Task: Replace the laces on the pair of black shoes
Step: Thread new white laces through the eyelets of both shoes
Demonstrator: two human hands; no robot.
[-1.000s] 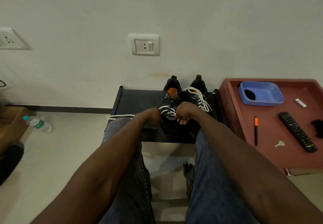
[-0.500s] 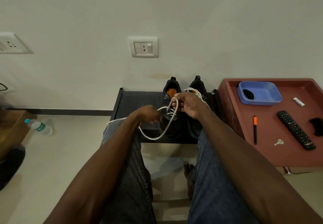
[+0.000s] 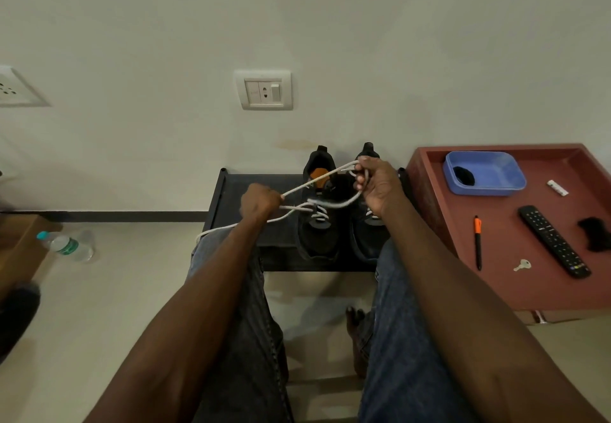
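Two black shoes stand side by side on a low black stand (image 3: pixel 238 188), toes toward me. The left shoe (image 3: pixel 318 234) has an orange insole and a white lace (image 3: pixel 314 184) threaded through its lower eyelets only. My left hand (image 3: pixel 259 203) grips the lace to the left of that shoe, and a loose end trails over my left knee. My right hand (image 3: pixel 377 184) holds the other stretch of the same lace, raised above the right shoe (image 3: pixel 367 241) and hiding most of its white lacing.
A red-brown tray table (image 3: pixel 509 267) on the right carries a blue tub (image 3: pixel 484 173), an orange-capped pen (image 3: pixel 478 242), a key (image 3: pixel 522 265) and a remote (image 3: pixel 553 241). A water bottle (image 3: pixel 66 246) lies on the floor at left. The wall stands right behind the shoes.
Both hands have lifted from the left shoe's eyelets and drawn apart, my right hand going up and right, pulling the white lace out into a taut loop above the shoes.
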